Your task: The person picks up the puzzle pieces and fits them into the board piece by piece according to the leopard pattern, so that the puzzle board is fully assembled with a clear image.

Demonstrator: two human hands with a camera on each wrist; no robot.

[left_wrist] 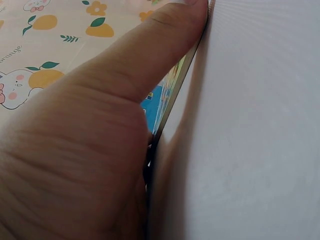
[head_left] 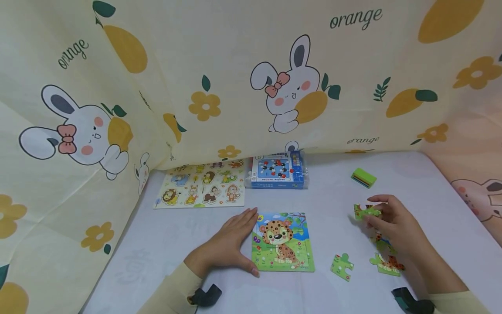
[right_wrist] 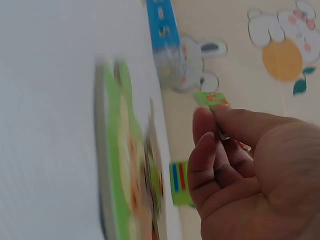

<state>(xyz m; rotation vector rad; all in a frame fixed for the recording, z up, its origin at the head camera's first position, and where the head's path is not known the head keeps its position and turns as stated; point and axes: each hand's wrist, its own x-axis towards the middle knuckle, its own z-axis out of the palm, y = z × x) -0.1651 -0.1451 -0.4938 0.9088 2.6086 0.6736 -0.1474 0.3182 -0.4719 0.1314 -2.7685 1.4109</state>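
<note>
A square jigsaw puzzle (head_left: 282, 244) with a spotted leopard cub on green grass lies flat on the white table. Along its left edge rests my left hand (head_left: 229, 242), fingers and thumb stretched out; the left wrist view shows the thumb (left_wrist: 165, 30) against the thin edge. Off to the right, my right hand (head_left: 405, 237) pinches a green puzzle piece (head_left: 362, 212) between thumb and fingers, held above the table. Loose below that hand are a green piece (head_left: 342, 267), a piece with leopard spots (head_left: 388, 265) and another partly hidden piece (head_left: 380, 240).
At the back left lies an animal picture board (head_left: 204, 192), beside a blue box (head_left: 276, 174) in clear wrapping. A small green object with coloured stripes (head_left: 364, 177) lies at the back right. A printed rabbit curtain (head_left: 231, 78) hangs behind the table.
</note>
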